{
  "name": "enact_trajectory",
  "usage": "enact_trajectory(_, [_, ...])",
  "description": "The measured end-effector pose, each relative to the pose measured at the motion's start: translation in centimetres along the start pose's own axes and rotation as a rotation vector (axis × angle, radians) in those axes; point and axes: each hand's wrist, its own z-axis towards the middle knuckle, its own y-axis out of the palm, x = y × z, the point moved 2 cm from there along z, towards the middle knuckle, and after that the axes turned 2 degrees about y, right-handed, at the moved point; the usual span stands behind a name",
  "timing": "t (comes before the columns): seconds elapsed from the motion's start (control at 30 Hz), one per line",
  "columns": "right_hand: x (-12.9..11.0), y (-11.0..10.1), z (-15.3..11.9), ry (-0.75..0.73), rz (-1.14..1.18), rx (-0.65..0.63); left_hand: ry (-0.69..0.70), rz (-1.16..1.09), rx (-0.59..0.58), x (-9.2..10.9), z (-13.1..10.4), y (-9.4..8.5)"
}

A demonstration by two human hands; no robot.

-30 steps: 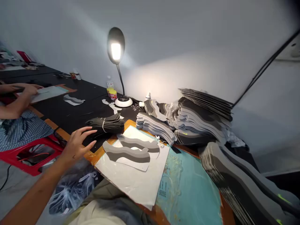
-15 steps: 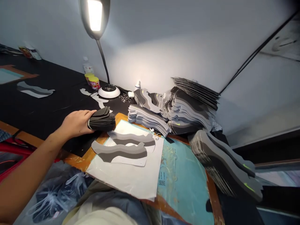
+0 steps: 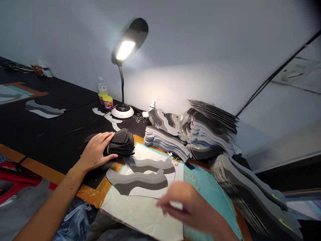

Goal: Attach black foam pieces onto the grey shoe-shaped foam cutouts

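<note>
My left hand (image 3: 99,150) lies over a bundle of thin black cut pieces (image 3: 121,142) held by a white band. Its fingers stretch across the top and the thumb points away along the near side. My right hand (image 3: 184,201) is blurred above the white paper sheet (image 3: 145,214); its fingers look bent, but whether they hold anything is unclear. Between the hands, two wavy grey layered shoe-upper pieces (image 3: 137,180) lie on the sheet, one behind the other. The far one is partly covered by the near one.
Stacks of grey layered pieces (image 3: 165,142) stand behind the sheet, with a long stack (image 3: 253,190) at right. A lit desk lamp (image 3: 122,111), yellow-topped cans (image 3: 107,102) and a bottle (image 3: 101,85) stand at the back. A turquoise board (image 3: 208,190) lies under the sheet.
My right hand has come into view from the lower right. My left hand's fingers have straightened over the black bundle, and its thumb has spread. The camera view has shifted.
</note>
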Motion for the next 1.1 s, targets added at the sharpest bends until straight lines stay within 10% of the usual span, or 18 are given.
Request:
enact_trajectory(0.1, [1.4, 0.4, 8.6, -0.047, 0.293, 0.159, -0.067, -0.058, 0.022, 0.0, -0.3, 0.2])
enact_trajectory(0.3, [2.5, 3.0, 22.9, 0.118, 0.1, 0.073, -0.118, -0.118, 0.11, 0.2, -0.5, 0.4])
enact_trajectory(1.1, [3.8, 5.3, 24.2, 0.302, 0.526, 0.127, -0.268, -0.21, 0.227, 0.4, 0.4, 0.8])
